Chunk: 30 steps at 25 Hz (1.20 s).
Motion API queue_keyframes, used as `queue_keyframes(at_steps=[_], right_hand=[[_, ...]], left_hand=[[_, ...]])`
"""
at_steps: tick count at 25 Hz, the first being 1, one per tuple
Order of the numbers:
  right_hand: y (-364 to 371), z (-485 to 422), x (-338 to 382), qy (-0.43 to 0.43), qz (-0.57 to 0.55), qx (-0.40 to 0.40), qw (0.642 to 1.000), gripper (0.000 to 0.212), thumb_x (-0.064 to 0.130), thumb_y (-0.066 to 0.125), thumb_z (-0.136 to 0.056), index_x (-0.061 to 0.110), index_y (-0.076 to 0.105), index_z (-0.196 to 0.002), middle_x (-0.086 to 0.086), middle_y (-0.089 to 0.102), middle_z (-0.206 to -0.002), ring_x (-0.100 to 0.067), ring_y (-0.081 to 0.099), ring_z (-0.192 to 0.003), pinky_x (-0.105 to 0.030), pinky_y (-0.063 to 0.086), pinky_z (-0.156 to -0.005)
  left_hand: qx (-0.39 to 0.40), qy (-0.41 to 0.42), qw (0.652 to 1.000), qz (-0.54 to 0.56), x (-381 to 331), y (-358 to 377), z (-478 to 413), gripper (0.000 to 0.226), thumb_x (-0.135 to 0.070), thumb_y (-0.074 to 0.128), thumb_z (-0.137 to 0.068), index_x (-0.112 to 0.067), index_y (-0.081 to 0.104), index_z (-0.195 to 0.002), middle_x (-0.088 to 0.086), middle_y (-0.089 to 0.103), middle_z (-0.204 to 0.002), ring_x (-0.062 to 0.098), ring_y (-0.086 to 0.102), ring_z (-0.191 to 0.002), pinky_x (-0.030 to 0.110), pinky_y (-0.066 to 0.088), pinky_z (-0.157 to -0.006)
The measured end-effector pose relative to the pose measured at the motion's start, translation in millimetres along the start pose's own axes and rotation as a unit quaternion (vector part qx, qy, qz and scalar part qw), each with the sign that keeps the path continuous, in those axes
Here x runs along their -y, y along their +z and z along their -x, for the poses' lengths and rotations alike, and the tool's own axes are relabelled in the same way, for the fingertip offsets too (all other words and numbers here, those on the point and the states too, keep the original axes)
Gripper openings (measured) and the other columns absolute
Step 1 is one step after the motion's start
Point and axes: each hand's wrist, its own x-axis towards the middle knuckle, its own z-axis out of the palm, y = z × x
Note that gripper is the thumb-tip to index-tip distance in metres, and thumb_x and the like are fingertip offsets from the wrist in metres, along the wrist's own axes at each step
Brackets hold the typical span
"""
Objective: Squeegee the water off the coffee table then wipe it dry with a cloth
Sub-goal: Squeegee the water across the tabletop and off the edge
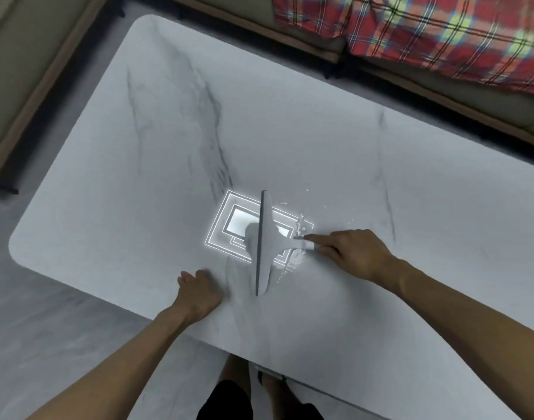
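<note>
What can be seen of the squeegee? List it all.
The squeegee is pale grey-white, plastic by its look, T-shaped: a long blade with a dark edge facing left and a short handle pointing right. It rests on the marble-look coffee table, over a ceiling light's reflection. The right hand grips its handle; water glistens beside it.

A home living room: a low marble-look surface (168, 147) stands on a grey tiled floor (32, 298), flanked by beige sofas (23, 56), one draped with a red plaid blanket (441, 31).
</note>
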Motion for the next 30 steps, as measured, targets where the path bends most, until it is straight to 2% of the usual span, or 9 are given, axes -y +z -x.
queue_keyframes(at_steps=[3,7,9,12,14,19,24,27,30], right_hand=[[-10,40,-35,0.101,-0.008,0.0,0.995,0.041,0.055,0.02,-0.097,0.063,0.03,-0.136,0.015,0.068,-0.104,-0.017,0.064,-0.096,-0.033,0.049,-0.072],[-29,80,-48,0.198,-0.021,-0.008,0.98,0.038,0.059,0.017,-0.096,0.064,0.029,-0.132,0.022,0.068,-0.106,-0.016,0.064,-0.096,-0.028,0.043,-0.067],[-51,69,-49,0.243,-0.085,-0.044,0.965,0.037,0.063,0.019,-0.095,0.062,0.031,-0.131,0.022,0.068,-0.106,-0.019,0.064,-0.098,-0.031,0.045,-0.071],[-85,3,-60,0.291,-0.195,-0.136,0.927,0.044,0.062,0.025,-0.098,0.049,0.042,-0.136,0.005,0.068,-0.104,-0.029,0.061,-0.102,-0.036,0.047,-0.082],[-104,-53,-70,0.316,-0.237,-0.175,0.902,0.046,0.05,0.028,-0.102,0.034,0.04,-0.143,-0.008,0.066,-0.117,-0.036,0.056,-0.11,-0.041,0.045,-0.094],[-94,-101,-73,0.337,-0.247,-0.184,0.89,0.045,0.039,0.028,-0.105,0.032,0.034,-0.148,-0.007,0.061,-0.131,-0.038,0.051,-0.118,-0.039,0.04,-0.097],[-50,-2,-41,0.321,-0.221,-0.127,0.912,0.042,0.044,0.032,-0.102,0.052,0.032,-0.143,-0.007,0.071,-0.111,-0.035,0.064,-0.1,-0.038,0.051,-0.086],[-44,59,-17,0.336,-0.199,-0.051,0.919,0.042,0.044,0.03,-0.103,0.059,0.025,-0.142,0.005,0.068,-0.079,-0.021,0.063,-0.074,-0.037,0.054,-0.075],[-65,68,-32,0.35,-0.234,-0.082,0.903,0.041,0.05,0.031,-0.101,0.053,0.032,-0.142,0.007,0.072,-0.104,-0.022,0.065,-0.095,-0.035,0.051,-0.086]], left_hand=[[-0.052,-0.038,0.998,0.023,-24,-10,-3,0.054,-0.019,0.052,-0.09,0.001,0.034,-0.137,0.031,0.031,-0.143,0.047,0.034,-0.132,0.05,0.034,-0.11],[-0.178,0.117,0.977,0.014,-71,-29,-11,0.016,-0.017,0.052,-0.089,-0.002,0.054,-0.097,0.024,0.056,-0.109,0.042,0.057,-0.104,0.047,0.049,-0.088],[-0.187,0.185,0.965,0.016,-101,-40,-21,0.015,-0.017,0.047,-0.088,-0.007,0.048,-0.076,0.022,0.056,-0.091,0.039,0.06,-0.09,0.045,0.051,-0.08],[-0.162,0.228,0.96,-0.024,-134,-54,-40,0.012,-0.014,0.053,-0.078,-0.006,0.048,-0.085,0.015,0.045,-0.104,0.035,0.05,-0.103,0.041,0.044,-0.093],[-0.126,0.241,0.959,-0.074,-147,-55,-56,0.029,-0.014,0.058,-0.075,-0.005,0.049,-0.101,0.023,0.039,-0.127,0.04,0.037,-0.126,0.043,0.035,-0.106],[-0.068,0.221,0.964,-0.127,-161,-51,-70,0.053,-0.015,0.053,-0.083,0.001,0.034,-0.13,0.038,-0.003,-0.154,0.045,-0.004,-0.147,0.047,0.016,-0.119],[-0.048,0.206,0.968,-0.131,-167,-57,-65,0.058,-0.017,0.049,-0.084,0.003,0.028,-0.135,0.04,-0.006,-0.152,0.049,-0.007,-0.145,0.047,0.013,-0.12],[-0.047,0.201,0.971,-0.122,-168,-58,-61,0.055,-0.012,0.046,-0.082,0.002,0.03,-0.134,0.04,-0.005,-0.153,0.047,-0.008,-0.146,0.047,0.012,-0.12],[-0.081,0.219,0.966,-0.111,-170,-52,-57,0.043,-0.011,0.048,-0.082,0.001,0.04,-0.123,0.039,0.012,-0.151,0.047,0.009,-0.144,0.046,0.021,-0.117]])
